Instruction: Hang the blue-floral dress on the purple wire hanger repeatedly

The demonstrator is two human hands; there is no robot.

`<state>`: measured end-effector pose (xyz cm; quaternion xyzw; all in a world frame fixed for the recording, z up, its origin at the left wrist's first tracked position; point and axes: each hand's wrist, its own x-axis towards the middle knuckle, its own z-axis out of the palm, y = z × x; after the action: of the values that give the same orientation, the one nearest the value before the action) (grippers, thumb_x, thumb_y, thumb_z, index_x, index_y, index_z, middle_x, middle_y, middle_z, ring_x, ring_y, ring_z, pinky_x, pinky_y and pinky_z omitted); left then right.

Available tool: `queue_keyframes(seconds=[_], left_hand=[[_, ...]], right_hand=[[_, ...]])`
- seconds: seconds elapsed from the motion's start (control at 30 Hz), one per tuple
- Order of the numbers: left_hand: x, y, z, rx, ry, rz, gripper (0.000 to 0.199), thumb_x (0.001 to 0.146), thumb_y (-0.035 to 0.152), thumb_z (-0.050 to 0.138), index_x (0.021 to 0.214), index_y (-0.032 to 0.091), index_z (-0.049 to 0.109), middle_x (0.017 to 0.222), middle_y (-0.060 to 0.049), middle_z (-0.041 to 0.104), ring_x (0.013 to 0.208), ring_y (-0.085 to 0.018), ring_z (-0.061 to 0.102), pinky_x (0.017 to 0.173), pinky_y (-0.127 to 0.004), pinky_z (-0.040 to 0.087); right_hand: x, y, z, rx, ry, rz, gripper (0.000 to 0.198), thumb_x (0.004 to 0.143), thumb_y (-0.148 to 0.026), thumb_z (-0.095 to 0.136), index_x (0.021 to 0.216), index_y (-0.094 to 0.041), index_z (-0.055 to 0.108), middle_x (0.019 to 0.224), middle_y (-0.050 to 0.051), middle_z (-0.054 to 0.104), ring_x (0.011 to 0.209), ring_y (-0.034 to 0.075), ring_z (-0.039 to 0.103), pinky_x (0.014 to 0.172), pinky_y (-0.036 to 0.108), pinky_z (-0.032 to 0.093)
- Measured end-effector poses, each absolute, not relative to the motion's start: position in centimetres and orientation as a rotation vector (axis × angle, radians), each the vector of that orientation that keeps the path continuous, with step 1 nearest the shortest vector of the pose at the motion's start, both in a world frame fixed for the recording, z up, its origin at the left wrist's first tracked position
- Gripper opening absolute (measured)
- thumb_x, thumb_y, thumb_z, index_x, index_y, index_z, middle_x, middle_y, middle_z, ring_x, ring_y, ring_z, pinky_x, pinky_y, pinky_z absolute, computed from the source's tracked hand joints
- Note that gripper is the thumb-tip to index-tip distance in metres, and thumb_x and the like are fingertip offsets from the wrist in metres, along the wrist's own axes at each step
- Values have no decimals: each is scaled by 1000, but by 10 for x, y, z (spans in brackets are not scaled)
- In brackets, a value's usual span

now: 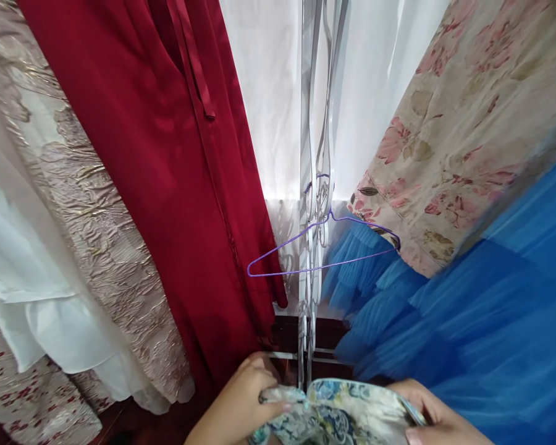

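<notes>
At the bottom of the view, my two hands hold a garment (pixel 338 411) in a white, blue and yellow paisley-like print. My left hand (pixel 243 395) is closed on a folded edge of it, thumb on top. My right hand (pixel 433 411) pinches its other side, near a dark strip along the edge. Between them the garment's upper edge is curved; most of it lies below the frame. Beyond my hands, a bare purple wire hanger (pixel 285 273) hangs on a white metal rack (pixel 308 296), touched by neither hand.
Long clothes hang on both sides: a dark red satin garment (pixel 167 167), a textured beige and gold one (pixel 106 216) and a white one (pixel 50 309) to the left. A floral cream garment (pixel 463 161) and blue tulle (pixel 482 334) hang right. White curtain (pixel 269 105) covers the back.
</notes>
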<state>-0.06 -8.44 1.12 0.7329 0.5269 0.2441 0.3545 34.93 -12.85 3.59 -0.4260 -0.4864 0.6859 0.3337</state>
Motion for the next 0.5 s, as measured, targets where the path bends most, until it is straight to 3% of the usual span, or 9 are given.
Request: queue_keyframes(seconds=[0.1, 0.23, 0.3, 0.4, 0.5], left_hand=[[-22, -70, 48, 2293, 1514, 389, 25, 77, 48, 75, 72, 23, 72, 82, -2, 70, 88, -24, 54, 83, -36, 29], [-46, -56, 96, 2583, 1514, 251, 25, 93, 45, 59, 83, 26, 71, 97, 2, 72, 93, -22, 54, 82, -38, 26], [-53, -50, 113, 2714, 1551, 214, 25, 98, 39, 52, 84, 24, 68, 93, 0, 69, 91, -22, 54, 80, -38, 27], [-59, -38, 130, 2871, 1654, 250, 25, 101, 34, 44, 92, 22, 64, 92, -2, 65, 89, -22, 56, 80, -38, 30], [-65, -21, 142, 2959, 1781, 270, 26, 102, 32, 39, 100, 22, 63, 96, -4, 65, 88, -22, 60, 79, -37, 34]], right_hand=[[352, -119, 50, -1105, -1287, 1735, 48, 73, -48, 76, 109, -18, 72, 99, 10, 72, 87, 26, 66, 77, 32, 48], [356, -96, 72, -1114, -1409, 1609, 37, 83, -44, 68, 111, -20, 66, 80, 3, 67, 66, 17, 60, 61, 26, 41], [360, -82, 78, -1220, -1436, 1414, 35, 85, -44, 65, 110, -20, 63, 70, -1, 61, 57, 14, 53, 54, 24, 36], [364, -59, 84, -1391, -1486, 1009, 32, 82, -38, 64, 108, -20, 61, 73, 0, 62, 58, 16, 51, 54, 25, 36], [360, -33, 95, -1447, -1608, 652, 39, 82, -33, 60, 120, -22, 60, 72, -1, 62, 56, 16, 47, 53, 26, 36]])
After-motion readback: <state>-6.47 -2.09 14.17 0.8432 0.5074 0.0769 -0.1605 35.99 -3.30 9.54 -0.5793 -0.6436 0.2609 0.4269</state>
